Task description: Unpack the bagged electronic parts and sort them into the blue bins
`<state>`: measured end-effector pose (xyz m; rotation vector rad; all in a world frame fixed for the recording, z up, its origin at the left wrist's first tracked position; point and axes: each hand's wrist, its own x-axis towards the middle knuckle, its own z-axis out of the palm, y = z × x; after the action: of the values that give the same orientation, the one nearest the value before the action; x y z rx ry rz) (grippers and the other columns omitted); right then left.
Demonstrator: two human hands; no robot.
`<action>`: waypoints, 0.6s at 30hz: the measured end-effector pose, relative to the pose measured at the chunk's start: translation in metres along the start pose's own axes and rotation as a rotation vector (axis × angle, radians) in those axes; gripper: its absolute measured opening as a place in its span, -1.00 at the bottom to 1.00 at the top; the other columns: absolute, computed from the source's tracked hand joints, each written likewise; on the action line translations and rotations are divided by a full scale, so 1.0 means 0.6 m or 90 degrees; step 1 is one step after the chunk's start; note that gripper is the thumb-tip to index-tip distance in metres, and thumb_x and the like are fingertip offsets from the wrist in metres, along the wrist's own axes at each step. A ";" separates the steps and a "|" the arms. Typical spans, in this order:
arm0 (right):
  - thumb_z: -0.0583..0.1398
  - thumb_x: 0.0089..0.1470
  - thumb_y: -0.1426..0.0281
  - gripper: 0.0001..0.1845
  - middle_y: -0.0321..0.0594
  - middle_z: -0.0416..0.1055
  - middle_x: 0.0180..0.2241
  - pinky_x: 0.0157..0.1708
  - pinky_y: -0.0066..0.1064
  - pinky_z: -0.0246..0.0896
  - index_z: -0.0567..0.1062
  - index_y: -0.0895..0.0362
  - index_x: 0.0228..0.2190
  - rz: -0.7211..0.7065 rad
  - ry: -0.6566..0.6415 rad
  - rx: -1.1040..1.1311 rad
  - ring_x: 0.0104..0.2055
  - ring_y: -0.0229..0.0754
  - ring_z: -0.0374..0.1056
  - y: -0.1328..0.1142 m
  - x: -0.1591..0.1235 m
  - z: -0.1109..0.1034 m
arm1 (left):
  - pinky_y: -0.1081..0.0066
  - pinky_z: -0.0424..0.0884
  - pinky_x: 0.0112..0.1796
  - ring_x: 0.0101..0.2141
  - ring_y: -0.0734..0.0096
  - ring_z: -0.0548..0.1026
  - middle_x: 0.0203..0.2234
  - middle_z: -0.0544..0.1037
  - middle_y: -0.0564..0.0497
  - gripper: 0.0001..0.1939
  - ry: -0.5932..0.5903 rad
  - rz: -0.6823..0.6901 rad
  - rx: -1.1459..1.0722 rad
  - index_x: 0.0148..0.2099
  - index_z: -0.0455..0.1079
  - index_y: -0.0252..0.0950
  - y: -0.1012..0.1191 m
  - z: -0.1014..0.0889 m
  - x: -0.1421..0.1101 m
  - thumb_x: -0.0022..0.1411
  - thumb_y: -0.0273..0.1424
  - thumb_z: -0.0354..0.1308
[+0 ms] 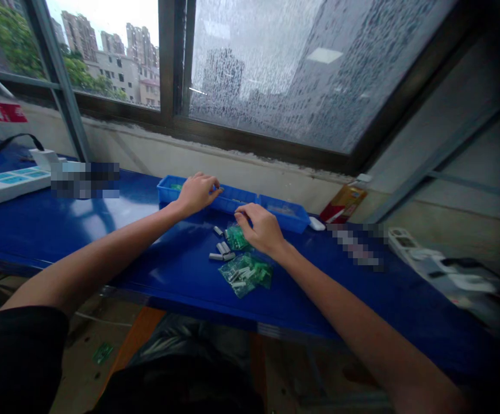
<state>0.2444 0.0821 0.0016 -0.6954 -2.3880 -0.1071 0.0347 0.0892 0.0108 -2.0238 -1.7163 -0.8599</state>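
My left hand is over the row of blue trays, its thumb and fingers pinched together at the edge of the middle tray. Whatever is in that pinch is too small to make out. In front of the same tray, my right hand is closed, fingers curled toward the thumb; what it holds, if anything, is hidden. Below it lies a clear bag with green pieces, partly covered by the hand. Several small silvery-white cylinders are loose beside it. Nearer me is another clear bag with white and green pieces.
The left tray holds something green; the right tray reaches toward a white object and a red-gold box. A white power strip lies left on the blue table. The window wall bounds the back.
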 end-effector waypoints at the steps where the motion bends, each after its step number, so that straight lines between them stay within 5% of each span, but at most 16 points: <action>1: -0.06 0.21 0.23 -0.67 -0.15 0.43 -0.32 -0.21 -0.35 0.18 0.41 0.14 -0.30 0.014 -0.021 0.001 -0.24 -0.16 0.33 0.007 0.002 -0.010 | 0.27 0.25 -0.22 -0.19 0.17 0.38 -0.33 0.54 -0.08 -0.76 -0.018 -0.001 0.018 -0.20 0.44 -0.27 0.002 0.006 0.005 0.21 -0.25 0.06; 5: -0.06 0.20 0.20 -0.65 -0.18 0.43 -0.33 -0.26 -0.34 0.19 0.43 0.12 -0.31 0.070 -0.154 0.010 -0.29 -0.18 0.33 0.042 0.001 -0.040 | 0.12 0.21 -0.14 -0.08 0.05 0.30 -0.21 0.50 -0.14 -0.73 -0.065 -0.018 0.036 -0.17 0.46 -0.26 0.010 0.022 0.009 0.22 -0.25 0.04; 9: -0.02 0.16 0.13 -0.61 -0.13 0.39 -0.25 -0.14 -0.25 0.18 0.44 0.11 -0.21 0.057 -0.240 0.017 -0.18 -0.12 0.31 0.059 -0.009 -0.044 | 0.11 0.21 -0.09 -0.03 0.05 0.27 -0.11 0.44 -0.18 -0.64 -0.031 -0.004 0.000 -0.02 0.38 -0.30 0.018 0.011 -0.011 0.23 -0.23 0.01; 14: 0.13 -0.01 0.01 -0.40 -0.09 0.23 0.01 0.01 -0.11 0.10 0.32 0.00 0.03 -0.035 -0.332 0.045 0.04 0.00 0.16 0.028 -0.012 -0.047 | 0.29 0.28 -0.07 -0.09 0.26 0.36 -0.16 0.44 -0.15 -0.60 -0.178 0.194 -0.220 -0.02 0.29 -0.41 0.048 -0.030 -0.068 0.28 -0.19 -0.07; 18: 0.14 -0.02 0.02 -0.42 -0.09 0.22 0.01 -0.01 -0.06 0.08 0.34 -0.01 0.02 -0.032 -0.419 0.025 0.04 0.05 0.14 0.014 -0.011 -0.052 | 0.06 0.20 0.01 0.07 -0.01 0.21 0.10 0.22 -0.25 -0.15 -0.252 0.269 -0.217 0.18 0.03 -0.33 0.070 -0.045 -0.120 -0.01 0.09 0.13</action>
<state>0.2703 0.0788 0.0213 -0.7316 -3.0229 0.1752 0.0637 0.0094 -0.0104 -2.8061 -1.2854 -0.6713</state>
